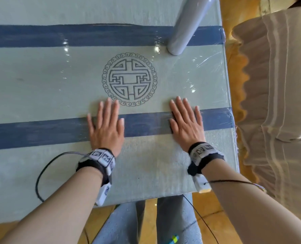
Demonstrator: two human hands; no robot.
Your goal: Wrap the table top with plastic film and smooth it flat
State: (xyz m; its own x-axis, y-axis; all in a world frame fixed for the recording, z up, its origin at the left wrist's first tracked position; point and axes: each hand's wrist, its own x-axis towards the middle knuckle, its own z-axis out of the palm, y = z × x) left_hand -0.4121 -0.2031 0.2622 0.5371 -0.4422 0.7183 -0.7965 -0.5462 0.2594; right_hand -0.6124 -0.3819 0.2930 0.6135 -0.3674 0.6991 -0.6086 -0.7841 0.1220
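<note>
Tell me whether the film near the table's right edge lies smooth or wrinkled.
Wrinkled: the plastic film shows bright creases fanning toward the right edge of the table top.

Both hands lie flat, palms down, fingers straight and spread: left hand (106, 128); right hand (187, 124)

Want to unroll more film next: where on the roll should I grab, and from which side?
Probably mid-shaft on the roll, coming from the near side with the right hand: it seems to stand on end on the table top, a smooth cylinder, so fingers wrap round it.
</note>
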